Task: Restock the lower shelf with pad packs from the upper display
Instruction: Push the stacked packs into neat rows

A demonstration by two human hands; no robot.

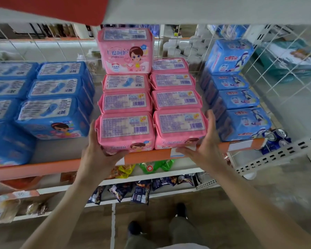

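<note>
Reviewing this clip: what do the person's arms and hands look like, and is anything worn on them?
Both forearms are bare up to the frame's edge, with no sleeves showing. The left hand and the right hand wear no gloves, and no ring, watch or wristband can be seen.

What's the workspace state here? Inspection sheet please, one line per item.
Surface: shelf with orange front edge, white wire dividers behind.
Job's things: pink pad packs in two rows; one upright pink pack on the left row.
Clutter: blue pad packs at left, more blue packs at right; snack bags on lower shelves.
Grippers: left hand and right hand press the outer sides of the two front packs.
Cables: nothing seen.
Surroundings: drink cans at right; floor below.
</note>
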